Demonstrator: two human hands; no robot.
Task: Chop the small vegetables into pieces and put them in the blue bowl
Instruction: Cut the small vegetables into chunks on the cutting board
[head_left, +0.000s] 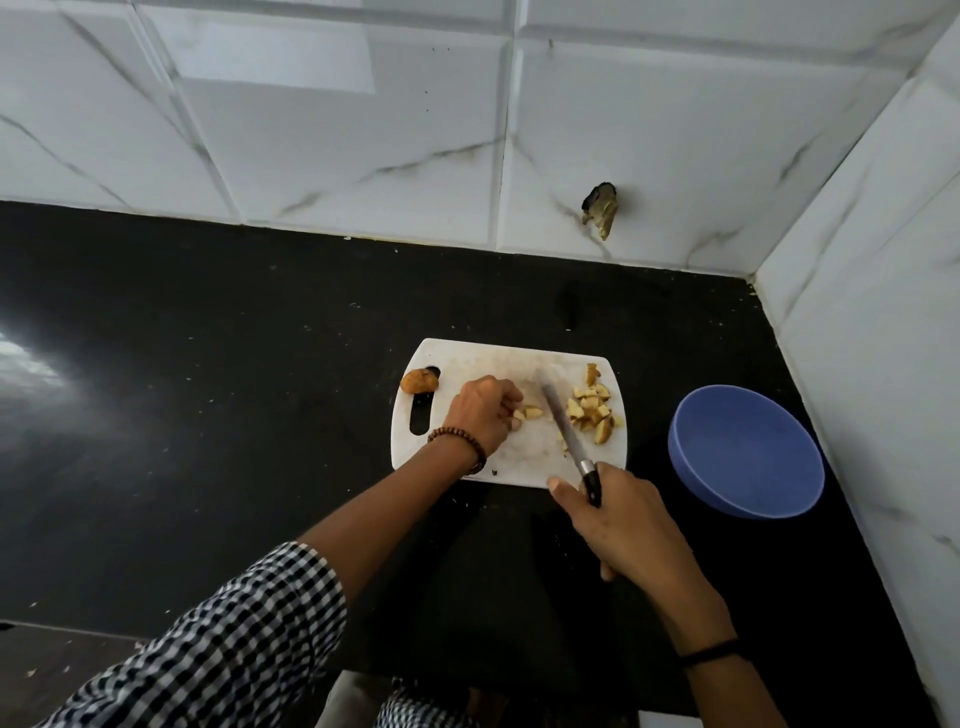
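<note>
Gripping black-handled knife (570, 435), right hand (623, 525), white scuffed board (498, 364), round blue bowl (748, 499)

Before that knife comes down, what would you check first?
1. Right hand grips the knife by its handle: ok.
2. Left hand fingers curled on the piece being cut, left of the blade: ok, but close.
3. Cutting board lies flat on the counter: ok.
4. Chopped pile sits right of the blade: ok.
5. Blue bowl stands beside the board, empty: ok.
6. Whole vegetable steady at the board's left edge: cannot tell.
</note>
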